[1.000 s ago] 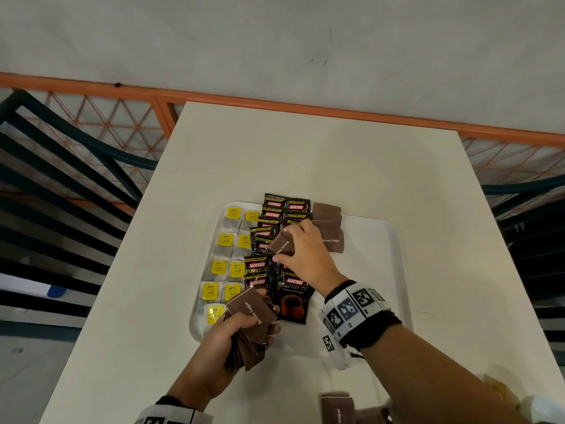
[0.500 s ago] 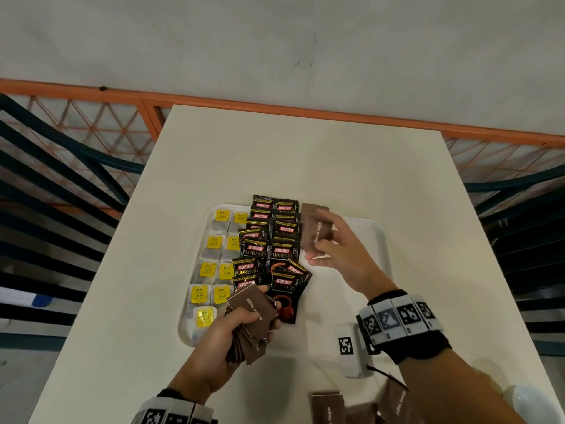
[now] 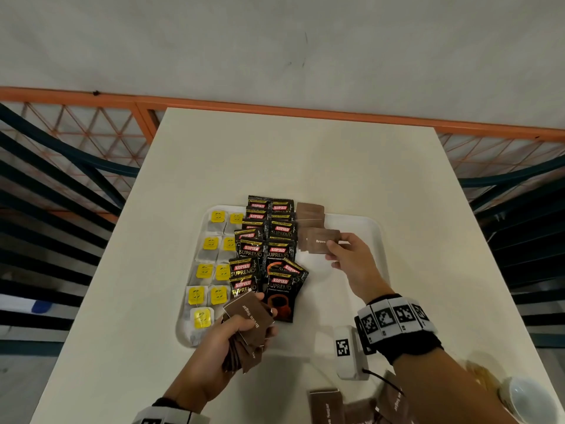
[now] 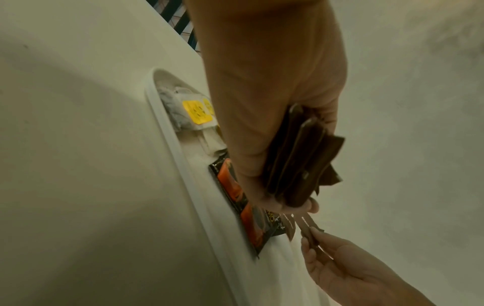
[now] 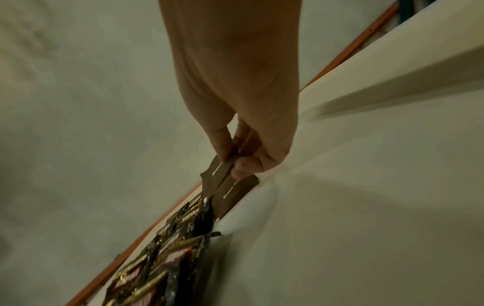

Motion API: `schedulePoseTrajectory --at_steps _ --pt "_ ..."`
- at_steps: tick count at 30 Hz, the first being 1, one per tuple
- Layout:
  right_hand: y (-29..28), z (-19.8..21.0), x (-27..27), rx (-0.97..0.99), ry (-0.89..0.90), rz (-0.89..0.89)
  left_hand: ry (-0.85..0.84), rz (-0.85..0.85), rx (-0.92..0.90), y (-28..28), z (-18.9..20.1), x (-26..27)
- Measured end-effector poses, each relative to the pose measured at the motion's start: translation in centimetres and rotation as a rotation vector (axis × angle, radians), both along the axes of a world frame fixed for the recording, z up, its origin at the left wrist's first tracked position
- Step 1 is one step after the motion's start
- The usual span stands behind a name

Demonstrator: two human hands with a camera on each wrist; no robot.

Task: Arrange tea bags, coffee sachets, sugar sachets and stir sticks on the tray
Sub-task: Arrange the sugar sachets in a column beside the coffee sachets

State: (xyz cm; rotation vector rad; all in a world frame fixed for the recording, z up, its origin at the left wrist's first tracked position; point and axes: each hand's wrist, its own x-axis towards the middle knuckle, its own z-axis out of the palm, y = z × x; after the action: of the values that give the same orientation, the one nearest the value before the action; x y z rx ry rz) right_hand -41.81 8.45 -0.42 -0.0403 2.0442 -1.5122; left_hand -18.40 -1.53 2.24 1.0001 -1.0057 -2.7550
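Observation:
A white tray (image 3: 367, 228) lies mid-table. On its left side are yellow-tagged tea bags (image 3: 211, 272) in two columns, and beside them black Kopiko coffee sachets (image 3: 269, 249) overlap in two columns. Brown sugar sachets (image 3: 310, 214) run in a short column to their right. My right hand (image 3: 336, 249) pinches one brown sugar sachet (image 3: 322, 241) (image 5: 218, 172) just over that column's near end. My left hand (image 3: 244, 328) grips a stack of brown sugar sachets (image 3: 249, 318) (image 4: 298, 159) above the tray's near edge. No stir sticks are in sight.
More brown sugar sachets (image 3: 325, 405) lie on the table near the front edge. A white cup (image 3: 529, 399) stands at the front right corner. An orange railing (image 3: 275, 108) and dark bars run past the table's far and side edges.
My right hand has carried a sugar sachet from over the coffee sachets rightward to the near end of the sugar column. My left hand has kept its stack in place.

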Motion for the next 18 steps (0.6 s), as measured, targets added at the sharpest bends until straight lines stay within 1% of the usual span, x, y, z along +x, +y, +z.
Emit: schedulePoseTrajectory --at_steps 8,12,18 --pt "-1.5 -1.3 0.2 0.261 0.173 0.055 -0.035 0.006 0.002 0.1 -0.1 0.7" --pt "-1.9 -1.3 0.5 0.311 0.298 0.051 -0.04 0.01 0.014 0.1 0.1 0.7" --pt "-1.8 -1.0 1.5 0.369 0.393 0.044 -0.037 0.036 0.003 -0.1 0.1 0.9"
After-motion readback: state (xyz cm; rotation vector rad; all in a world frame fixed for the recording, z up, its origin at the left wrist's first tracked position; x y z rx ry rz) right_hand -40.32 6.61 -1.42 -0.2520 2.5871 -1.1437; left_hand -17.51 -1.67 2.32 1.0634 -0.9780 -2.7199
